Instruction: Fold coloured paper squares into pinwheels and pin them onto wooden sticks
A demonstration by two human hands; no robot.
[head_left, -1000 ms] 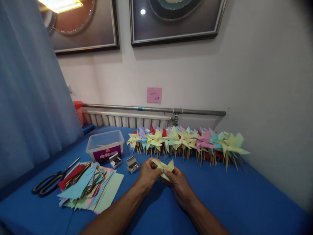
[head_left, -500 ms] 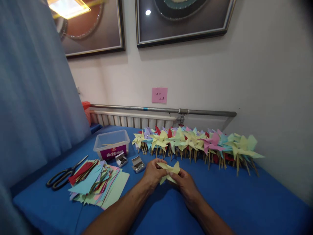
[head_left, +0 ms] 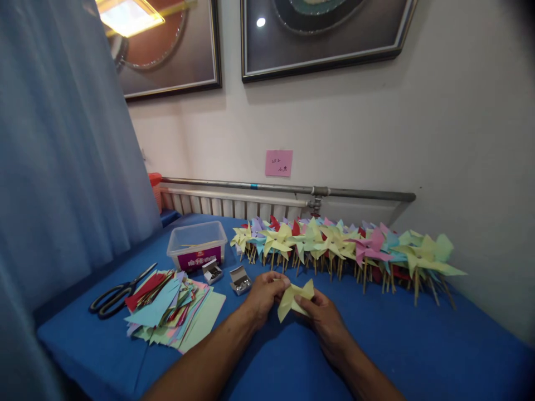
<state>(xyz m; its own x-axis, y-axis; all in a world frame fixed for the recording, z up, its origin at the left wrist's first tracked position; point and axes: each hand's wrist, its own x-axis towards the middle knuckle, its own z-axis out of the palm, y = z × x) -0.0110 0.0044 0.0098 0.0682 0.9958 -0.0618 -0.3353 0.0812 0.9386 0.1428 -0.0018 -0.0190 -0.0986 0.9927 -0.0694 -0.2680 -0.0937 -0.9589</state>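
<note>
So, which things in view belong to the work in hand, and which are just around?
Probably for the work:
yellow paper between left hand and right hand
paper pile
scissors
small boxes
plastic tub
pinwheels

Probably just around:
pink note
framed pictures
red basket
curtain

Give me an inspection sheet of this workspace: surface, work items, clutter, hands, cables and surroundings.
Surface: blue cloth covering the table.
Work items: folded yellow paper; row of multicoloured pinwheels on sticks behind.
Clutter: loose pile of coloured paper, scissors beside it, clear tub holding thin sticks, two small open boxes of small metal pieces.
Left hand: fingers at the paper's edge; exact grip unclear.
Right hand: thumb pressed on the paper.
Cables: nothing seen.
Surroundings: blue curtain at left; wall with pipe, radiator, pink note, two framed pictures.
</note>
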